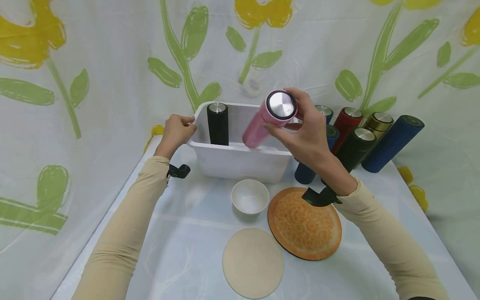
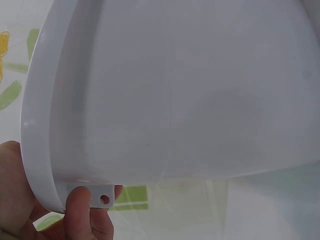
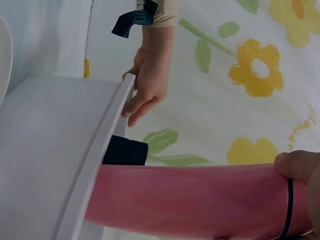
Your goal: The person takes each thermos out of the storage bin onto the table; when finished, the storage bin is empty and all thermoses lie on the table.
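My right hand grips a pink thermos near its silver-topped lid. The thermos is tilted, its lower end inside the white plastic bin. In the right wrist view, the pink thermos crosses the bin's rim, with my thumb beside its dark ring. My left hand holds the bin's left end by the rim. The left wrist view has that hand's fingers pinching a small tab with a hole under the rim. A black thermos stands upright in the bin's left part.
Right of the bin stand several thermoses: a red one, a gold one, a dark green one and a tall blue one. A white bowl, a brown patterned round mat and a beige disc lie nearer.
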Demonstrator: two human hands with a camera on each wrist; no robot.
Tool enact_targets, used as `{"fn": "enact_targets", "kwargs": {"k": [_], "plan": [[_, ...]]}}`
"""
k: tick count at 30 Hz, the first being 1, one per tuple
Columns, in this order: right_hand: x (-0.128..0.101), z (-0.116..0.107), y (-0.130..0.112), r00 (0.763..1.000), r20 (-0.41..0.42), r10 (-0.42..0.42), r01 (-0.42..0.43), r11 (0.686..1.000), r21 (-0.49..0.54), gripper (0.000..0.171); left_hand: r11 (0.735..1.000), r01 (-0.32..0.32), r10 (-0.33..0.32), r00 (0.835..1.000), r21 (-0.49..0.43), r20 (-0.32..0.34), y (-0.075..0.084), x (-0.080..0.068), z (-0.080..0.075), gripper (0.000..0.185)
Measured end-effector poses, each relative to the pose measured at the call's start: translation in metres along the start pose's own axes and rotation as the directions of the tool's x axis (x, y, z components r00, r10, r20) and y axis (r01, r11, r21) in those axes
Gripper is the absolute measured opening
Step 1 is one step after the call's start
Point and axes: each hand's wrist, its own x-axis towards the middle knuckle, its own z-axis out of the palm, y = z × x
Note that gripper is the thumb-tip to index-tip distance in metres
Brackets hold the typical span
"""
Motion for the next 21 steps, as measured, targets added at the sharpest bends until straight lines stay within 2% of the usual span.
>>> {"fn": "enact_targets", "kwargs": {"k": [10,21], "plan": [[-0.009,-0.025,-0.015,0.998,-0.061,-0.035,0.034,0.999,-0.021,0.070,1.000,0.002,-0.002,1.000,0.010,-0.008,0.002,0.002,0.001,0.040],[-0.017,-0.053,-0.031,0.985,-0.171,0.004,-0.001,1.000,0.017,0.076,1.000,0.001,-0.001,1.000,0.009,0.010,-0.001,0.003,0.000,0.041]]}}
